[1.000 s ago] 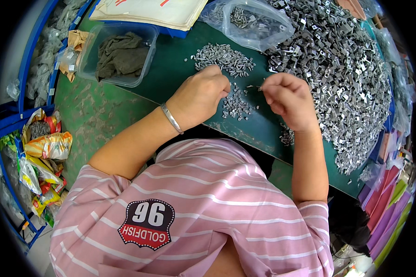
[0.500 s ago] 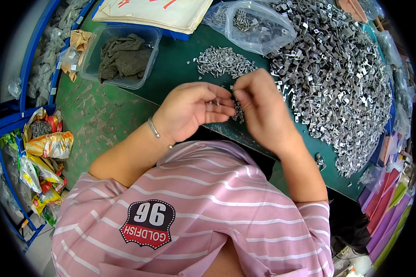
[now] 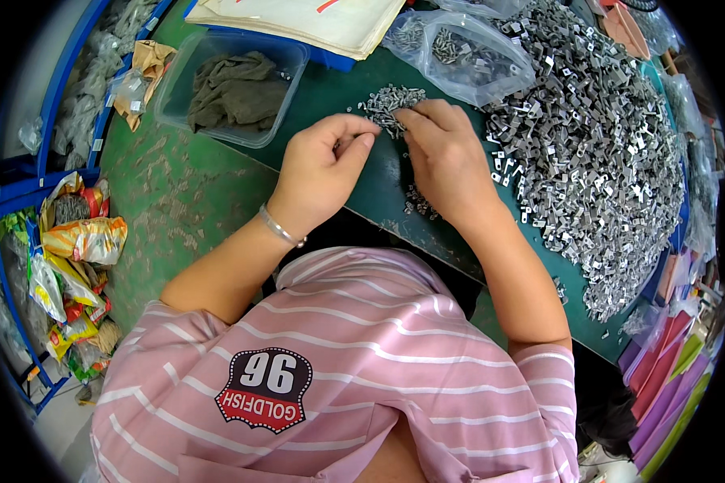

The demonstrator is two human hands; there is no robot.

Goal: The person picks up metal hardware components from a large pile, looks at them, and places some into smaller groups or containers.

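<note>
My left hand (image 3: 321, 165) is curled closed above the table's near edge, thumb and forefinger pressed close together. What lies inside its fingers is hidden. To its right, my right hand (image 3: 447, 157) reaches down with bent fingers, its fingertips at the right side of a heap of small silvery screw-like parts (image 3: 387, 103). Whatever those fingertips pinch is too small to make out. Below the right palm, close to the table edge, lies a little cluster of small metal pieces (image 3: 418, 203), partly covered by the hand.
A large mound of bent metal clips (image 3: 596, 161) covers the table's right side. Behind the screw-like parts sits an open plastic bag (image 3: 479, 76). A clear tub (image 3: 169, 101) with a dark cloth (image 3: 238, 92) stands left, near stacked papers (image 3: 298, 20). Blue shelving (image 3: 44, 105) rises far left.
My left hand has gone from open, palm up, to curled closed. My right hand has left the left fingers and moved to the heap of screw-like parts. The view has shifted slightly.
</note>
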